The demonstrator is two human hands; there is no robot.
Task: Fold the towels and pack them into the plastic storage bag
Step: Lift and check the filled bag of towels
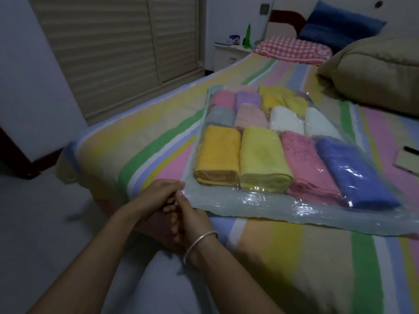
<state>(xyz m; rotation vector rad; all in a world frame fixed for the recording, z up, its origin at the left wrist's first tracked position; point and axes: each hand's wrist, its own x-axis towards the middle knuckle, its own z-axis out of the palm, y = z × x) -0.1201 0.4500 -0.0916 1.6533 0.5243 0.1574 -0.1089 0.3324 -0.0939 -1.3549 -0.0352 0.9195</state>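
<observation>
A clear plastic storage bag (247, 207) lies flat on the striped bed, filled with several folded towels in rows. The front row holds an orange towel (217, 155), a yellow towel (263, 159), a pink towel (310, 164) and a blue towel (353, 173). Both hands meet at the bag's near left corner. My left hand (158, 193) and my right hand (188, 218), which wears a silver bangle, pinch that corner's edge between fingers and thumbs.
The striped bed sheet (294, 257) spreads around the bag. A beige folded quilt (374, 71), a checked pillow (292, 49) and a blue pillow (337, 23) lie at the bed's far end. A flat box (408, 159) rests at the right edge. A nightstand (229, 53) stands beyond.
</observation>
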